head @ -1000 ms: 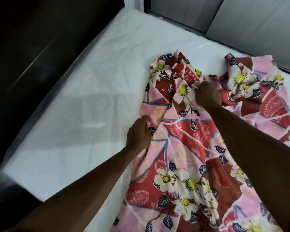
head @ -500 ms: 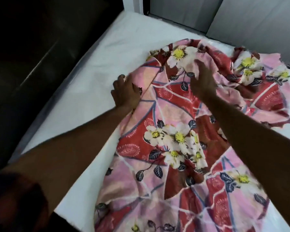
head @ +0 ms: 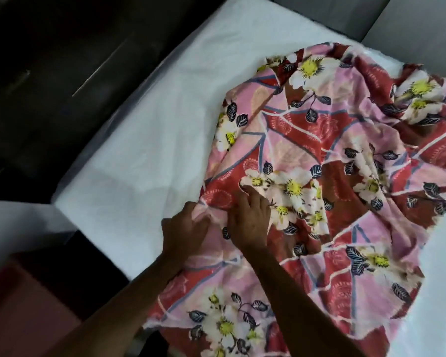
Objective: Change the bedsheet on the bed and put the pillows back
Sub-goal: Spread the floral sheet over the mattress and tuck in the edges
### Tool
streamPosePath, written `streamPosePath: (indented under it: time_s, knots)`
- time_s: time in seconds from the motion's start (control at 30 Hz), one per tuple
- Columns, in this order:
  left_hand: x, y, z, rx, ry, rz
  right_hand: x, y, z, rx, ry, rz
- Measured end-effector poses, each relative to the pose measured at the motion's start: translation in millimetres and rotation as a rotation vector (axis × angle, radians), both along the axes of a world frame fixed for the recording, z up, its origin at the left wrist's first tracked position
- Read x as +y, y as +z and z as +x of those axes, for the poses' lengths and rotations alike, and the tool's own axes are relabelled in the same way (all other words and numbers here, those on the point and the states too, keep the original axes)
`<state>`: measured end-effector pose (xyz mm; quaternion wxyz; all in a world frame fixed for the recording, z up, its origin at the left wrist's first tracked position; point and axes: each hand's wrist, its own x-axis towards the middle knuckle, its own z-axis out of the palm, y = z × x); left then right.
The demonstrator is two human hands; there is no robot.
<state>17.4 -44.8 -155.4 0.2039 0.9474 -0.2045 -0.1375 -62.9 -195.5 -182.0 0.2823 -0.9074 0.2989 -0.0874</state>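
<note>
From the head view, the floral bedsheet lies crumpled on the white mattress. It spreads from the middle of the frame out toward 3 o'clock and down to 6 o'clock. Its right side is cut off by the frame edge at 3 o'clock, and its lower end runs out of sight at 6 o'clock under my forearms. The mattress shows bare from 9 o'clock round to 12 o'clock, and again in a strip at 4 o'clock.

My 2 hands sit close together just below the centre, at the sheet's 9 o'clock edge. My left hand has its fingers curled round a bunched fold of pink cloth, which drapes over the fingertips and hides them. My right hand lies knuckles-up on the sheet, just beside the left. Its fingertips are sunk into a crease by a white flower, so I cannot tell whether they pinch the cloth or only press it.

Beyond the mattress toward 10 o'clock stands dark furniture, too dim to make out. Grey panels are cut off at 1 o'clock. A blurred reddish shape sits at 8 o'clock.
</note>
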Motion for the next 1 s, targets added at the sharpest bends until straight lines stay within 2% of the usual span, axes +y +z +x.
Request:
streamPosePath:
  time_s: [0.03,0.13,0.2,0.3,0.37,0.47,0.57,0.63,0.7,0.77,0.83,0.93,1.0]
  knots:
    - [11.5,2.4,1.9,0.065,-0.049,0.001,12.7,6.7,-4.3,0.0,0.038,0.028]
    - [35.1,14.5,5.5,0.462,-0.14,0.112,45.4,26.6,-17.3,0.072,0.215,0.198]
    - [46.8,27.6,0.6,0.552,-0.205,0.236,61.9,36.6,-27.6,0.151,0.342,0.328]
    - [51.2,51.8,-12.7,0.526,-0.316,0.356,68.6,44.3,-38.8,0.19,0.464,0.354]
    - [55.2,63.1,-24.7,0.564,-0.335,0.392,65.0,45.9,-41.5,0.131,0.466,0.305]
    - [66.0,72.3,-53.8,0.627,-0.347,0.548,56.1,49.4,-47.2,0.102,0.477,0.216]
    - [79.8,77.0,-89.1,0.464,-0.284,0.577,46.0,52.7,-56.5,0.079,0.527,0.166]
    - [88.0,81.9,-97.2,0.284,-0.232,0.487,38.0,59.8,-59.9,0.046,0.51,0.186]
    - [99.3,92.3,-105.6,0.168,-0.12,0.246,34.5,66.1,-63.8,0.072,0.519,0.197]
    - [108.6,102.9,-118.2,0.221,0.054,-0.071,42.9,78.6,-70.4,0.188,0.631,0.208]
    - [112.9,108.6,-132.8,0.251,0.123,-0.176,62.0,90.6,-83.3,0.235,0.751,0.281]
    - [114.5,114.5,-148.8,0.253,-0.03,0.055,87.7,96.6,-106.6,0.192,0.726,0.452]
    - [115.7,120.8,-158.2,0.399,-0.115,0.278,93.7,96.4,-121.2,0.142,0.581,0.569]
